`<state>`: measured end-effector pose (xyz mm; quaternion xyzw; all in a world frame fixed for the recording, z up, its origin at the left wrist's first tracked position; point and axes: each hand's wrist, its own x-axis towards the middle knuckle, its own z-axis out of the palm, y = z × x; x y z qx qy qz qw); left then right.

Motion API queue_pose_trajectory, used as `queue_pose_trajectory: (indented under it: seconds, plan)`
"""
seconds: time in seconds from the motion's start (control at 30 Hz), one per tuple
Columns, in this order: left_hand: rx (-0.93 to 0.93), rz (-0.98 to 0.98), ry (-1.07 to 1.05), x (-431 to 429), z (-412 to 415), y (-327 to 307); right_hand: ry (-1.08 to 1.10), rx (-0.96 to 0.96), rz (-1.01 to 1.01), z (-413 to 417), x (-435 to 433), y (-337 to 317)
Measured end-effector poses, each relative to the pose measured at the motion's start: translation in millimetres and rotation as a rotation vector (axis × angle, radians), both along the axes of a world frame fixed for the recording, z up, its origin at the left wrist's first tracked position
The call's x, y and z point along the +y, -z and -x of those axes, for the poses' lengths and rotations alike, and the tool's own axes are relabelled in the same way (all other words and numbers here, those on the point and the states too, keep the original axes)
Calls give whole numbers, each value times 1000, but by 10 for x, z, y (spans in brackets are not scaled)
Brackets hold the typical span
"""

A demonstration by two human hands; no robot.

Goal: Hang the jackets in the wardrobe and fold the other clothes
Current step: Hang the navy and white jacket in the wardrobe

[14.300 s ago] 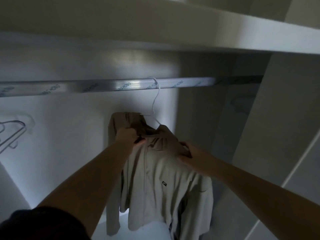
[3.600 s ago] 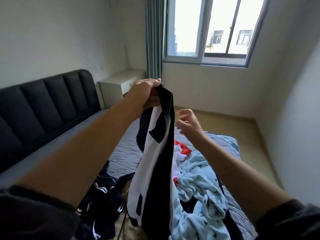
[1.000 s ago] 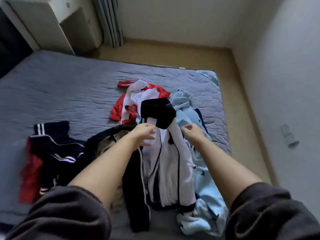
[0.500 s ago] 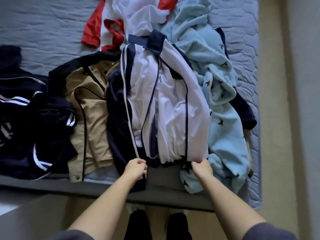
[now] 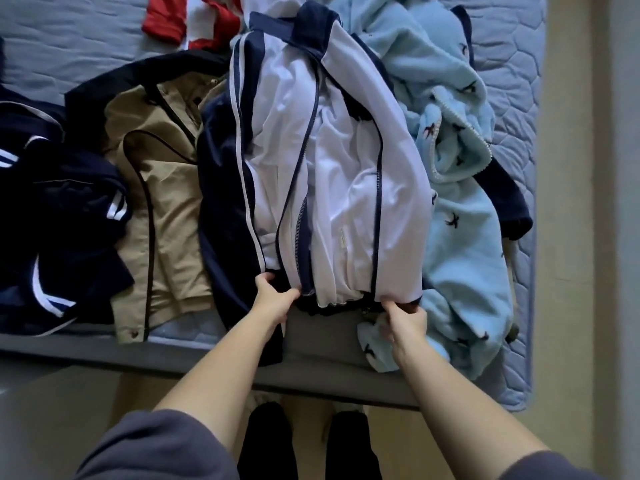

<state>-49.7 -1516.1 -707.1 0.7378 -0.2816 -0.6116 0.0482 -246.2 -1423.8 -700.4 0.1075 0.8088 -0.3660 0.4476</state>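
step: straightening white-and-navy track jacket [image 5: 332,161] on bed [image 5: 512,81] | left hand [image 5: 273,299], right hand [image 5: 405,320]: each pinching its hem | left: tan jacket [image 5: 162,209], blue fleece [image 5: 460,188], navy clothes [image 5: 62,209] unsorted

I look straight down on the bed [image 5: 104,46], its near edge running across below the clothes. The zip jacket [image 5: 332,161] lies in the middle, partly over the fleece garment [image 5: 464,209] on its right. The hooded coat [image 5: 162,202] sits just left of it, and the striped pile [image 5: 59,216] further left. Behind the jacket lies another top [image 5: 194,19] (only partly in view). My left hand [image 5: 273,299] and right hand [image 5: 405,320] meet the jacket's near hem.
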Motion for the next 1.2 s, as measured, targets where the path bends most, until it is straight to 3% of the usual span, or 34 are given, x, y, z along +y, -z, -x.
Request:
queue_pose_trajectory:
  seconds: [0.13,0.4,0.53,0.77,1.07,1.2]
  plan:
    - [48,-18,-103,6,55,-18,227,-184,77,-41,-8,6]
    - [-93,108,203,104,-18,-235,-20,-253,-46,-128,249,-194]
    - [40,-123,164,192,-47,-510,48,-390,76,-201,221,-445]
    - [455,-250,-377,263,-256,-803,-60,-544,228,-385,116,-733]
    - [636,-209,-716,343,-367,-765,0,-557,252,-498,180,-716]
    - [553,-192,-702,377,-344,-764,-34,-552,236,-524,216,-684]
